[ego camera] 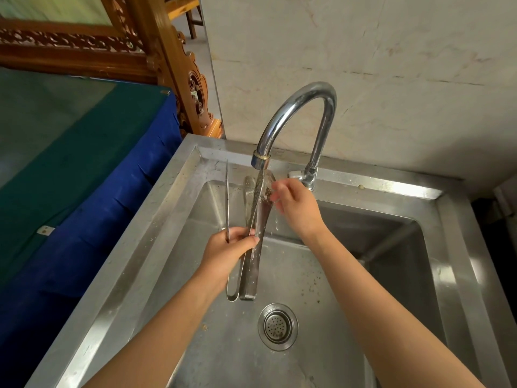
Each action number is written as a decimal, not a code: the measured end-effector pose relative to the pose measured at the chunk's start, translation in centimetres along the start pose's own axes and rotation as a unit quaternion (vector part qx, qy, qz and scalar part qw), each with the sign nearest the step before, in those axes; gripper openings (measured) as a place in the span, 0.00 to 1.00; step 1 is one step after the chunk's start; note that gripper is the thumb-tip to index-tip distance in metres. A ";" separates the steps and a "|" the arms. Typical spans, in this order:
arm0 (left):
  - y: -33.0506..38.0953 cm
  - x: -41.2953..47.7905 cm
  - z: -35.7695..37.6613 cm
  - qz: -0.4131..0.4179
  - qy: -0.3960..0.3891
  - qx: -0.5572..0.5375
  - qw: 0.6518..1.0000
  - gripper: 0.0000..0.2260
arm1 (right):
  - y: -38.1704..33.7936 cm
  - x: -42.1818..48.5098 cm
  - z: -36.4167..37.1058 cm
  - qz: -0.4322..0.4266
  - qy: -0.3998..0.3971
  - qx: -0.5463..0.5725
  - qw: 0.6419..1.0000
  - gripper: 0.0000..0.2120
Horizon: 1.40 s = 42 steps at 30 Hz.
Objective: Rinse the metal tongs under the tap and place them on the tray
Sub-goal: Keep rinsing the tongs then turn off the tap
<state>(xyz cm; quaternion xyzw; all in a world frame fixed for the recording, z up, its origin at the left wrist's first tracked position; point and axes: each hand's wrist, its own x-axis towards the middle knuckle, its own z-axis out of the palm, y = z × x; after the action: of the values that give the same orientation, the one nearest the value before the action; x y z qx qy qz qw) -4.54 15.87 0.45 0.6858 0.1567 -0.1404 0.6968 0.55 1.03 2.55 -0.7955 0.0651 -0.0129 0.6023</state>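
Note:
Two pairs of metal tongs stand upright in my left hand [229, 252], which grips them around their middles over the sink. The wider pair [256, 219] has perforated tips held under the running tap [296, 113]. The thinner pair [227, 203] points up to the left of the stream. My right hand [296, 207] touches the perforated tips in the water, fingers lightly bent around them. No tray is in view.
The steel sink [173, 208] has a round drain strainer [277, 327] near the middle of its basin. A blue and green covered table [84, 163] stands to the left. A carved wooden frame [179, 65] and a marble wall [391, 65] rise behind.

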 end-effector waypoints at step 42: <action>4.6 6.2 2.3 0.081 -0.095 -0.209 0.970 0.07 | 1.0 -2.1 -0.7 -0.039 -0.064 -0.090 0.993 0.11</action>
<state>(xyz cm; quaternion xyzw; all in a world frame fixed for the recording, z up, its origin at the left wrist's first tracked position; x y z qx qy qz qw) 3.08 13.78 2.11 0.5186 0.0592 -0.1120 0.8456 -1.67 0.36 1.91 -0.8476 -0.0044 0.0206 0.5303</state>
